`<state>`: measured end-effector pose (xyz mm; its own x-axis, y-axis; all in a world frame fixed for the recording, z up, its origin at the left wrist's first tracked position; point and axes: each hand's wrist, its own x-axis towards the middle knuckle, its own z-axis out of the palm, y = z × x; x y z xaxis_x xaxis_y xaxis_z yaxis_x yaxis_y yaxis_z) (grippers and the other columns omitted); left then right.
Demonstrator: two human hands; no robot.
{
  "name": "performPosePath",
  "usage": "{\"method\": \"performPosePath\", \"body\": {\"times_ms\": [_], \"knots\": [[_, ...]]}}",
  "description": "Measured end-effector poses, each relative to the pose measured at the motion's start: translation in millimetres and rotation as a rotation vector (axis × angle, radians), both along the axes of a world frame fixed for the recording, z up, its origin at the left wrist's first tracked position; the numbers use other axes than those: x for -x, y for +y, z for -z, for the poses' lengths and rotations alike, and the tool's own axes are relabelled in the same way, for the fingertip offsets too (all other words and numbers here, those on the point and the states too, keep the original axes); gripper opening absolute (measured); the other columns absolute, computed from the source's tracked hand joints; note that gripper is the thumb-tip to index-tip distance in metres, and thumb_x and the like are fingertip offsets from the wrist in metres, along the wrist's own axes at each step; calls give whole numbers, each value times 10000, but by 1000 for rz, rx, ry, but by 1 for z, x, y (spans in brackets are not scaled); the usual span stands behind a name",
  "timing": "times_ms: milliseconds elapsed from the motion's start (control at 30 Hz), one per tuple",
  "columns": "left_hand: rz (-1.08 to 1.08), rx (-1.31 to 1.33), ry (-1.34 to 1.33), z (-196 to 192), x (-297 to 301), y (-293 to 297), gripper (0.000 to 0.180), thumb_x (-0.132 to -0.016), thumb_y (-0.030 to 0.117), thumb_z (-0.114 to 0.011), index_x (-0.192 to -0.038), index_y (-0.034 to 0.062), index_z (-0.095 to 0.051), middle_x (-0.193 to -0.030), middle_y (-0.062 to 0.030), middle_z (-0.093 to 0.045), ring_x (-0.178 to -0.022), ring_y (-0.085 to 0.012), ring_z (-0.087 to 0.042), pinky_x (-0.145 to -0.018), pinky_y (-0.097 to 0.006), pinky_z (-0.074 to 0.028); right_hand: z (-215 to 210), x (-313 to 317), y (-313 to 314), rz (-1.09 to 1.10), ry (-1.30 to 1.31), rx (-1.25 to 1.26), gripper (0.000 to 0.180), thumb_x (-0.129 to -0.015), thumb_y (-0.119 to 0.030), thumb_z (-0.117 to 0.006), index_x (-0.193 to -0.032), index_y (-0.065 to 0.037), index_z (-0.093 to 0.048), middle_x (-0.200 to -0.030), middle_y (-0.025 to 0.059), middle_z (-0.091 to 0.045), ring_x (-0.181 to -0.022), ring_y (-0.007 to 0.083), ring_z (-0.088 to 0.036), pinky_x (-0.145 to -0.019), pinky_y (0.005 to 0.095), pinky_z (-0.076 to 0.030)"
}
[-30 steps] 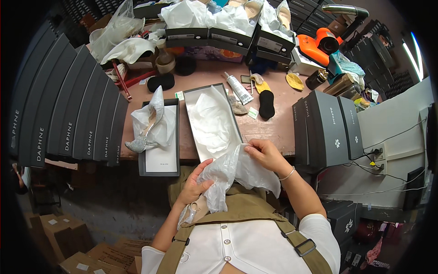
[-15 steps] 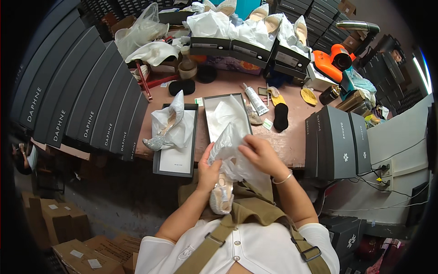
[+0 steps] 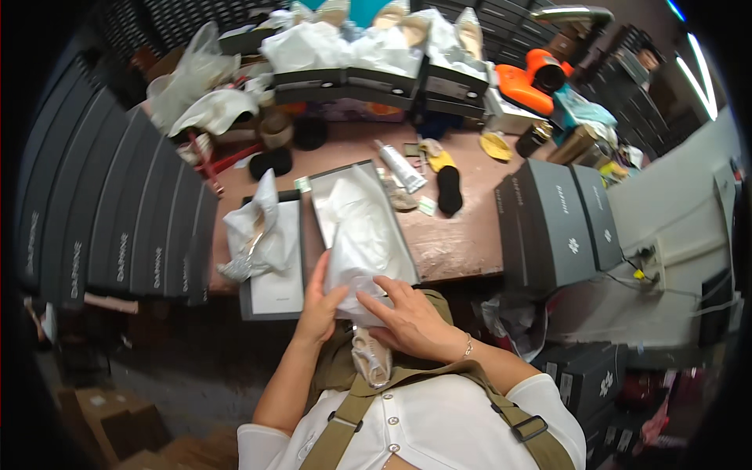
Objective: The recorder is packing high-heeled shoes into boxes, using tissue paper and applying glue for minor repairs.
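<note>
A silver shoe [image 3: 371, 362] is in front of my body, its far part covered by white tissue paper [image 3: 352, 270] and its near part bare. My left hand [image 3: 317, 307] grips the wrapped shoe from the left, thumb on top of the paper. Over the tissue's right side lies my right hand [image 3: 411, 319], fingers spread and pressing the paper. An open dark shoebox [image 3: 403, 251] lined with white tissue lies just beyond. To its left, a second box [image 3: 294, 211] carries another silver shoe [image 3: 258, 235] resting on tissue.
Dark shoeboxes [image 3: 117, 204] stand in a row at the left, and more boxes [image 3: 548, 227] at the right. Boxes of tissue and shoes [image 3: 384, 82] line the back. A white tube [image 3: 401, 167], a black pad [image 3: 449, 190] and an orange device [image 3: 523, 88] are on the table [image 3: 462, 243].
My right hand has gone from pinching the tissue at the side to lying spread over it. The paper now covers the shoe's far part more fully. The whole view has shifted.
</note>
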<state>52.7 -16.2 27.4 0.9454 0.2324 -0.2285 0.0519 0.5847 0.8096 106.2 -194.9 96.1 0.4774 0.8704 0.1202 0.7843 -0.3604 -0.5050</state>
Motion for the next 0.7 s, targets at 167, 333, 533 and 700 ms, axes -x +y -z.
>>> {"method": "performPosePath", "body": {"times_ms": [167,333,533,700], "knots": [[39,35,55,1,-6,-9,727,-795,-75,-512,-1460,21,-234,-1370,-133,-431,-1224,-225,-469,-1018,-341,-399,7,-3,-7,70,399,-244,392,-809,-180,-663,-1156,-33,-556,-1019,180,-559,-919,368,-576,-797,431,-476],[-23,11,50,-4,1,-8,717,-809,-70,-495,-1467,33,-228,-1384,-139,-422,-1231,-229,-466,-1021,-347,-398,31,-1,1,-23,168,-125,297,-827,-211,-653,-1068,-44,-609,-1018,151,-573,-916,301,-559,-793,386,-433],[-76,49,81,-16,-1,-8,686,-827,-76,-406,-1473,47,-209,-1362,-150,-446,-1225,-240,-478,-1033,-367,-399,42,-22,29,220,-174,-389,501,-716,-101,-697,-1179,-77,-508,-1119,152,-530,-912,325,-563,-750,395,-445],[-99,54,21,-1,-12,-12,601,-891,-52,-392,-1459,31,-213,-1360,-143,-445,-1230,-235,-472,-1049,-372,-382,44,-46,58,313,108,-299,507,-698,-35,-613,-1179,-53,-453,-986,194,-534,-831,392,-590,-690,470,-499]]}}
